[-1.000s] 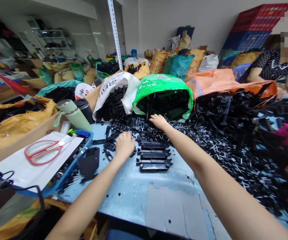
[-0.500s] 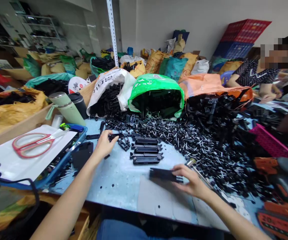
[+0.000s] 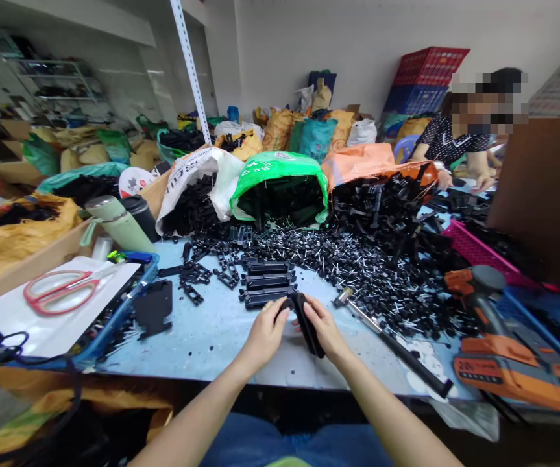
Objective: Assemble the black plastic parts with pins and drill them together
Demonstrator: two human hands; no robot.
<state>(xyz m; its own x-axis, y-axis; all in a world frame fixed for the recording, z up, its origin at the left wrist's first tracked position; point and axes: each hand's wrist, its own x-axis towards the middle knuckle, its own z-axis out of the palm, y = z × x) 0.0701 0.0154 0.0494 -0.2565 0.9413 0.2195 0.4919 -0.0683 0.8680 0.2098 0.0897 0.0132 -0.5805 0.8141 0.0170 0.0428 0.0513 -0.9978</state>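
Note:
My right hand [image 3: 327, 329] is closed around a long black plastic piece [image 3: 309, 329], tilted upright over the near part of the table. Beside it, my left hand [image 3: 266, 332] pinches a small black plastic part [image 3: 287, 304] against the top end of the long piece. Fingers partly hide where the two parts meet. Just beyond the hands, several black bar-shaped assemblies [image 3: 267, 281] lie in a row. A hammer [image 3: 381, 334] rests to the right, its head towards a heap of small black parts with metal pins [image 3: 338, 259].
An orange cordless drill [image 3: 491, 344] lies at right, near a pink basket [image 3: 479, 256]. Open white, green [image 3: 280, 162] and orange sacks spill black parts along the back. At left are red scissors [image 3: 60, 292], a blue tray [image 3: 150, 269] and a green bottle [image 3: 121, 224]. A co-worker [image 3: 455, 139] sits back right.
My left hand has come from the loose parts at the left with a small black part. My right hand has lifted and turned the long piece, and both hands now meet. The view has shifted right.

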